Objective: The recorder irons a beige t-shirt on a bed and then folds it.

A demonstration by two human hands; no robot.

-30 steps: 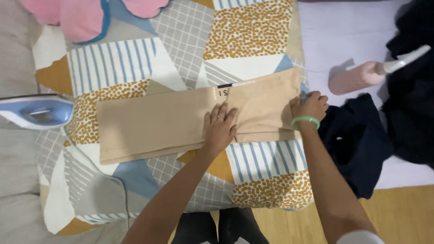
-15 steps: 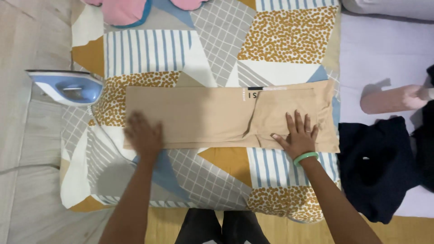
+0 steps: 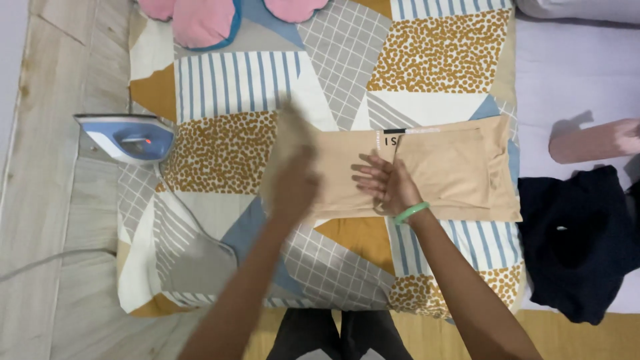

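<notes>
Left hand (image 3: 297, 190) grips the left end of the beige garment (image 3: 427, 170), now lifted and carried over toward the middle where half a second ago it pressed flat near the far left end, so the fold is mid-swing; it's motion-blurred, so exact finger closure is hard to read. Right hand (image 3: 387, 187), green band on the wrist, lies open with fingers spread, pinning the garment's centre, having shifted left from the right end. Garment sits across the patterned cloth (image 3: 413, 60); blue iron (image 3: 130, 137) stands left, dark clothes (image 3: 577, 240) right, pink cushion (image 3: 200, 20) beyond.
</notes>
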